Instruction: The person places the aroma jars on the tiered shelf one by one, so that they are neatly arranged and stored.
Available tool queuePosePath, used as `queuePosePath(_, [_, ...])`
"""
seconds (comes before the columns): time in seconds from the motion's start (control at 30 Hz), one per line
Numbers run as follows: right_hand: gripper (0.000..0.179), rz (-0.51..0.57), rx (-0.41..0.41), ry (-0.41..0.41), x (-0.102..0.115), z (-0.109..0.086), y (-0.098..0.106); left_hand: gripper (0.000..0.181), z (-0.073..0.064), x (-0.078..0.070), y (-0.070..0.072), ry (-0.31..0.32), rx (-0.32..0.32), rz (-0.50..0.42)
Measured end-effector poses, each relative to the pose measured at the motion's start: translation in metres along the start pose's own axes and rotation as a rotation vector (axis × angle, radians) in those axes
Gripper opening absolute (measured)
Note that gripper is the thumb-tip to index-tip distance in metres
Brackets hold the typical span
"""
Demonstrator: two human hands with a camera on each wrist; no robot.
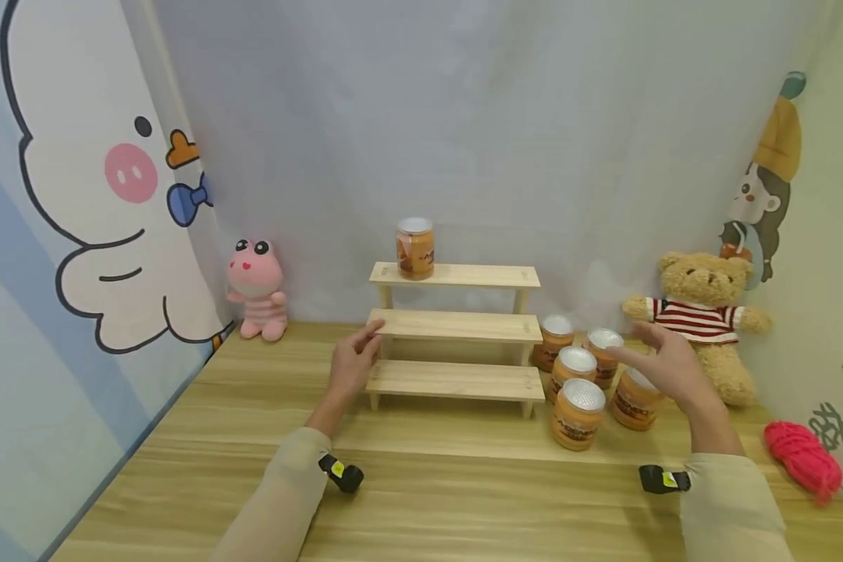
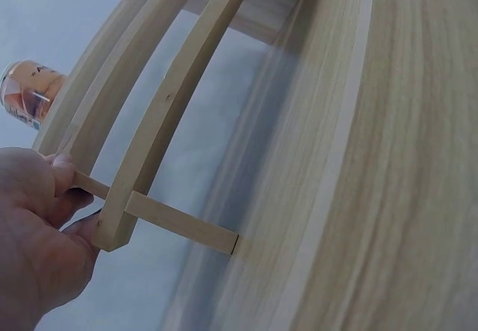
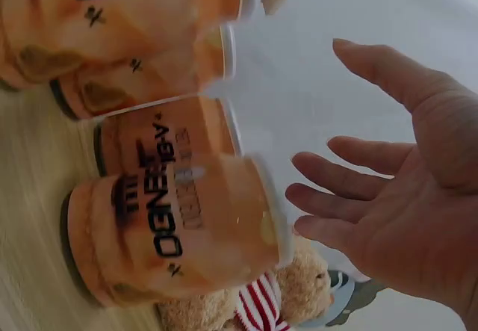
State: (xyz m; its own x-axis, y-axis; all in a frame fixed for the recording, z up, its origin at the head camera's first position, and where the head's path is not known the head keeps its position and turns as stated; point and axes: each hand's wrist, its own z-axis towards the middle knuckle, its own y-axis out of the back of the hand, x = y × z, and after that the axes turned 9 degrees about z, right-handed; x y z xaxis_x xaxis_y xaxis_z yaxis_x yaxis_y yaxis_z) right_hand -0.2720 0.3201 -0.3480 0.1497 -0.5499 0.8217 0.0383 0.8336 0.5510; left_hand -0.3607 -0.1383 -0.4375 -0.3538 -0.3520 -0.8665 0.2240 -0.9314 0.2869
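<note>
Head view, item one: left hand (image 1: 353, 363), fingers bent, gripping the left end of a three-tier wooden stand (image 1: 457, 325), which extends to that hand's right. Item two: right hand (image 1: 663, 365), thumb and fingers spread, nothing held; whether a fingertip brushes a lid cannot be told. Item three: single jar (image 1: 416, 251), orange, silvery lid, upright on the top tier, beyond and right of the left hand. Item four: five like jars (image 1: 578, 417), upright in a cluster, left of and below the right hand. Item five: teddy bear (image 1: 706, 312), striped top, just beyond the right hand. Item six: pink yarn (image 1: 803, 459), right of the right hand and nearer the person. Item seven: pink plush toy (image 1: 258, 290), left of and beyond the left hand. Item eight: wood-grained table (image 1: 464, 499), beneath both hands.
</note>
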Motion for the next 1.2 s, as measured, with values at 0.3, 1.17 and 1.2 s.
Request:
queuePosePath(0.3, [0.087,-0.001,0.19,-0.042,-0.046,-0.001,0.012,0.028,-0.004,0.003,0.001,-0.005,-0.001,0.013])
queuePosePath(1.17, [0.076,0.296,0.079,-0.009,-0.099,0.001,0.011,0.03,-0.015,-0.039,0.011,0.01,0.048,0.021])
queuePosePath(1.2, [0.076,0.291,0.076,-0.01,-0.1,0.001,0.012,0.03,-0.015,-0.039,0.012,0.011,0.047,0.025])
